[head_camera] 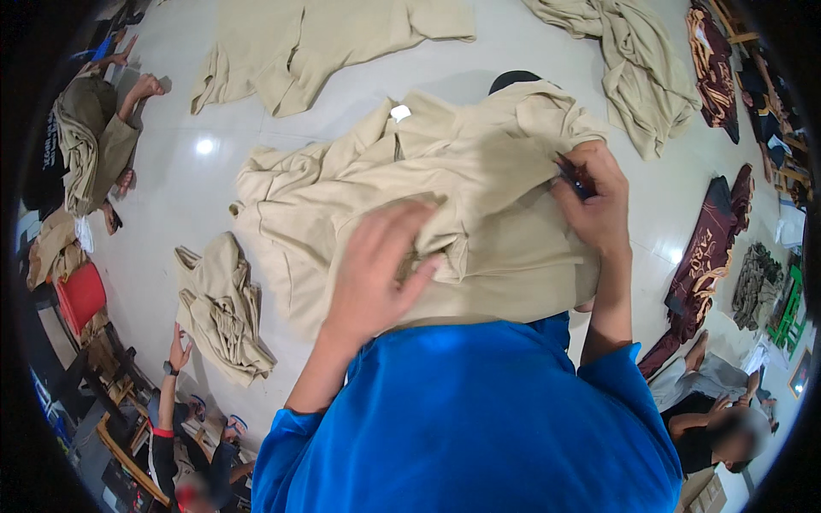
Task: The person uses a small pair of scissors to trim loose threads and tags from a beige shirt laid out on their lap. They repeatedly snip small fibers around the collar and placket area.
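Observation:
A beige cloth garment (397,179) is spread over my lap and the floor before me, creased and partly bunched. A small white label (400,113) shows near its far edge. My left hand (381,263), slightly blurred, is over the near part, fingers and thumb apart around a raised fold. Whether it touches the fold I cannot tell. In my right hand (600,205) is a small dark pointed tool, probably thread snips (577,179), held at the garment's right side with the tip toward the cloth.
Beige garments lie flat beyond (346,51), far right (641,77) and in a left pile (221,308), on pale floor tiles (160,186). Maroon printed cloth (702,250) lies right. A dark round object (513,80) shows behind my garment. Other people sit around, one hand (179,349) by the pile.

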